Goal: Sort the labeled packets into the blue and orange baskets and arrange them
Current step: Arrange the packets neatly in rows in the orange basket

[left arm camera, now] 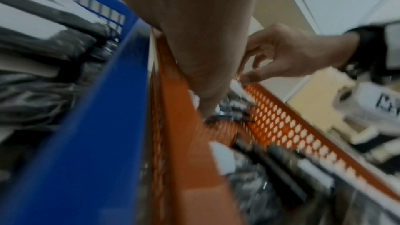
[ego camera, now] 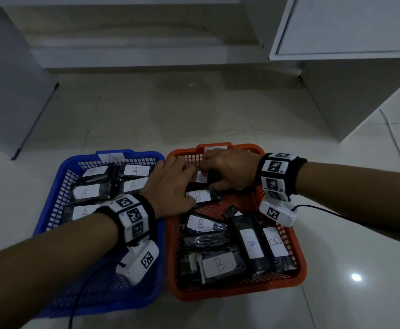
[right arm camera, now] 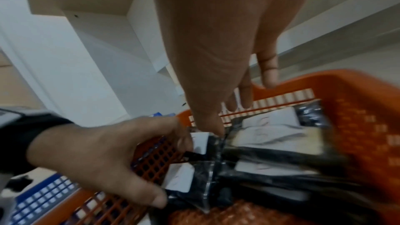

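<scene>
Nearest you, B packets (ego camera: 220, 264) fill the orange basket (ego camera: 298, 269). Farther in, your left hand (ego camera: 170, 184) and right hand (ego camera: 230, 172) pinch black packets (right arm camera: 259, 153) there. A packets (ego camera: 86, 192) lie in the blue basket (ego camera: 51, 200) alongside.

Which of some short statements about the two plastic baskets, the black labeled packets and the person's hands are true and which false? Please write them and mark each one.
1. The blue plastic mesh basket holds black packets with white labels marked A. True.
2. Both hands are inside the blue basket. False: the left hand and the right hand are over the far end of the orange plastic mesh basket.
3. The black packets marked B lie in the orange basket. True.
4. The orange basket stands to the left of the blue one. False: it stands to its right, touching it or nearly so.
</scene>
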